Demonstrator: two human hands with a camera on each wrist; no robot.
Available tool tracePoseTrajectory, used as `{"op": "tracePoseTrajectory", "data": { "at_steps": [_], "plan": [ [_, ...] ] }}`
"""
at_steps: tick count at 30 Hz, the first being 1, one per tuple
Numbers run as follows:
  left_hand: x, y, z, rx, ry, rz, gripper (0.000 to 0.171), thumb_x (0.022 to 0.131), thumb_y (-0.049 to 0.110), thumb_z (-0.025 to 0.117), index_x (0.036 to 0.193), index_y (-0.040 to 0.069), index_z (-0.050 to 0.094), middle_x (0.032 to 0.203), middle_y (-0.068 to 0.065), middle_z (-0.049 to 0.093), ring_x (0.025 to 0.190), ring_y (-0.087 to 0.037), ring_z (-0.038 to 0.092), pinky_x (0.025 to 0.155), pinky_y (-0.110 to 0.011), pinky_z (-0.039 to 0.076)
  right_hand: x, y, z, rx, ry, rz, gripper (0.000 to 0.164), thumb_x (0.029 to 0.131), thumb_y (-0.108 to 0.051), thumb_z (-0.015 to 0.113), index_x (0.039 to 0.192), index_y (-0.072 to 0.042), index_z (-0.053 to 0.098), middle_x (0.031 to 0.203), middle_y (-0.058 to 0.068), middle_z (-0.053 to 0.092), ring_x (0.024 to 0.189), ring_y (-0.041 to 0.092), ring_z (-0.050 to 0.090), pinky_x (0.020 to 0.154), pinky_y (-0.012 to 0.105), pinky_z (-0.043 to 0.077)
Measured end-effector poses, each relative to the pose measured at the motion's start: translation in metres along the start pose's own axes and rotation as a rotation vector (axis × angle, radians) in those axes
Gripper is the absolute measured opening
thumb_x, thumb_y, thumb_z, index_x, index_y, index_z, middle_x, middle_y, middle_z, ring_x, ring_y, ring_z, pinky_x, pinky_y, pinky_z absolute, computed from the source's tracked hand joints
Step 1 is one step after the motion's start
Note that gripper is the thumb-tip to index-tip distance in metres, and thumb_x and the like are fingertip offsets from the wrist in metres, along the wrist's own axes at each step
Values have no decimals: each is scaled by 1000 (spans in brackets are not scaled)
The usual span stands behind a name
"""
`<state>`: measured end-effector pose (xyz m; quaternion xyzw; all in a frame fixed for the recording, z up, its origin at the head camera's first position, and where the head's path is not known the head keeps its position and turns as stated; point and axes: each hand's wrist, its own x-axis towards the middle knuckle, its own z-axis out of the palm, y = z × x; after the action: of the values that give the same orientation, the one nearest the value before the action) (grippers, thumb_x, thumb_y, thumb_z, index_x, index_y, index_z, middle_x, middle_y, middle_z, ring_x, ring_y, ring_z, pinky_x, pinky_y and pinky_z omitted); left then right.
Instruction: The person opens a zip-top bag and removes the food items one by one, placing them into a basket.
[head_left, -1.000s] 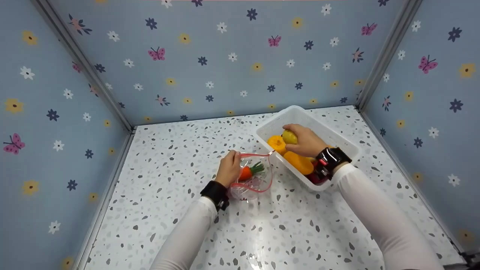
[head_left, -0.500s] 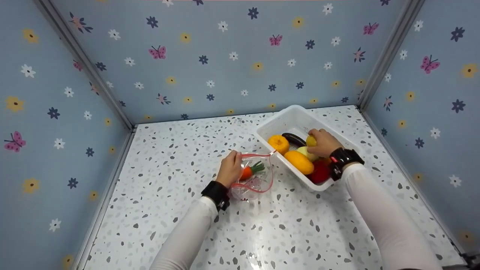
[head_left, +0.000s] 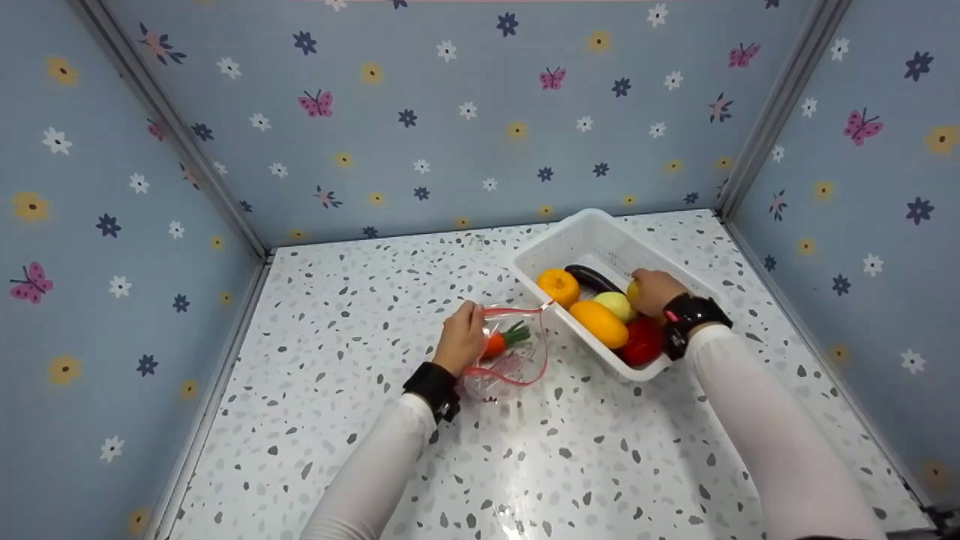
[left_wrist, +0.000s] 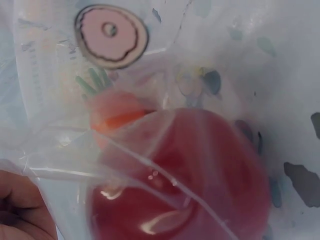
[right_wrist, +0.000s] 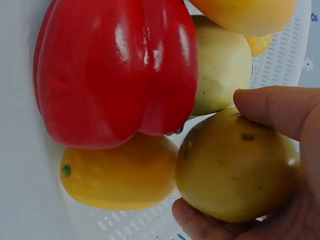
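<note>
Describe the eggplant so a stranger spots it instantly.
Find the white basket on the speckled table. Inside, between the orange pumpkin and the right hand, lies the eggplant. It alone is long, slim and almost black, unlike the rounder pale-green fruit and red pepper nearby.

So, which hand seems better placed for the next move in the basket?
Probably the right hand: it is inside the basket, gripping a yellowish fruit, while the left hand holds the clear bag.

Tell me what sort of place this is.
Probably a staged booth: patterned wall panels with flowers and butterflies enclose three sides of a speckled tabletop, joined by grey corner posts.
</note>
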<state>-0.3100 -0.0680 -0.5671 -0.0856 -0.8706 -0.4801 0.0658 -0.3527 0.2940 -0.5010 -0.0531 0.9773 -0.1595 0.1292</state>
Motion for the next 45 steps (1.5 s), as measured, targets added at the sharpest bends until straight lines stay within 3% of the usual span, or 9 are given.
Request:
{"op": "tracePoseTrajectory", "data": {
  "at_steps": [6, 11, 15, 20, 26, 30, 34, 41, 45],
  "plan": [
    [-1, 2, 0, 9, -13, -2, 29, 106, 25, 38, 86, 6, 50, 70, -2, 41, 64, -19, 42, 62, -30, 36, -3, -3, -6, 0, -31, 58, 68, 81, -13, 65, 142, 4, 39, 125, 28, 57, 105, 37, 55, 96, 52, 44],
    [-1, 3, 0, -6, -23, -36, 27, 106, 26, 38, 87, 9, 48, 71, -2, 39, 64, -19, 42, 61, -30, 36, -3, -12, -8, 5, 3, 36, 63, 80, -11, 64, 138, 5, 46, 128, 27, 58, 105, 36, 55, 98, 52, 44],
    [-2, 3, 0, -3, -32, -66, 29, 107, 30, 36, 91, 10, 49, 72, -2, 39, 66, -19, 43, 62, -29, 37, 0, -29, -7, 13, 76, -23, 55, 83, -13, 66, 133, 4, 53, 131, 26, 57, 114, 37, 56, 105, 53, 41],
    [-2, 2, -1, 0, -10, -19, 28, 107, 26, 37, 88, 9, 48, 72, -2, 40, 64, -19, 42, 61, -30, 36, -2, -68, -6, 49, 172, -114, 42, 86, -19, 71, 123, -2, 62, 127, 20, 59, 116, 34, 57, 105, 51, 43],
    [-3, 1, -2, -8, 4, 0, 28, 107, 26, 38, 87, 9, 48, 70, -1, 40, 63, -18, 41, 61, -29, 35, -22, -120, 0, 126, 164, -330, 30, 86, -9, 70, 115, -5, 68, 117, 12, 65, 106, 30, 61, 94, 44, 50],
    [-2, 1, -1, 2, 24, 5, 26, 106, 24, 40, 87, 8, 49, 70, 0, 39, 64, -19, 42, 62, -30, 36, -35, -143, 9, 150, 152, -498, 24, 85, -5, 69, 108, -5, 71, 108, 10, 69, 100, 28, 65, 89, 41, 53],
    [-1, 1, -1, -4, 30, -6, 25, 106, 22, 40, 87, 8, 49, 70, -1, 40, 65, -20, 43, 63, -31, 37, -39, -159, 24, 182, 129, -607, 21, 85, 1, 66, 103, -4, 73, 102, 10, 73, 95, 24, 67, 86, 38, 55],
    [1, -2, 0, -3, 44, -25, 26, 105, 24, 41, 88, 9, 52, 73, -4, 47, 71, -23, 49, 68, -33, 42, -33, -176, 59, 114, 69, -642, 26, 82, 8, 60, 95, -6, 77, 95, 9, 75, 89, 20, 69, 83, 35, 56],
    [2, -4, 1, -7, 56, -14, 25, 104, 23, 42, 87, 7, 53, 75, -8, 52, 74, -25, 51, 70, -36, 44, -31, -185, 74, 34, 18, -592, 26, 77, 10, 58, 85, -8, 75, 78, 3, 71, 69, 15, 59, 69, 30, 53]
  ]
}}
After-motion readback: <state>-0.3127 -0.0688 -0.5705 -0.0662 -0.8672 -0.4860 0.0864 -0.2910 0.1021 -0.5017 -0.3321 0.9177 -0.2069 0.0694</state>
